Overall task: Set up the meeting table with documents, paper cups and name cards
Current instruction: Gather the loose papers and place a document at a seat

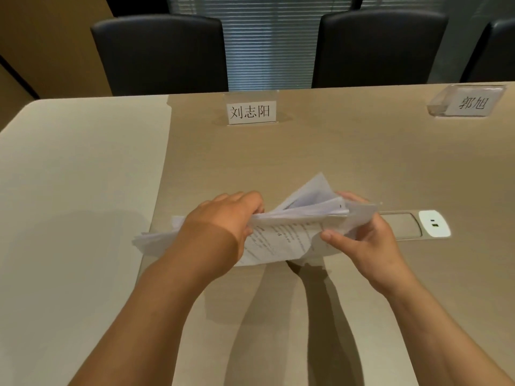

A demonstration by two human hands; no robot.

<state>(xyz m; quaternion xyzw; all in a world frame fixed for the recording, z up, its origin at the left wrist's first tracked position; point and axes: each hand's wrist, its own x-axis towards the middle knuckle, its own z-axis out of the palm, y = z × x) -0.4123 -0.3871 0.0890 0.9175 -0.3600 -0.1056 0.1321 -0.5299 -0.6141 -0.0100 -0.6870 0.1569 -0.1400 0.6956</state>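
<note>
A tan counter [334,151] fills the view, with two dark chairs [158,54] behind its far edge. Both hands hold a stack of papers [281,238] above the counter's middle. The left hand [223,218] grips the stack's left part, fingers curled over its top edge. The right hand [365,240] pinches the right end, thumb in front. One name card [250,111] stands upright near the far edge; a second name card [471,103] lies tilted at far right.
</note>
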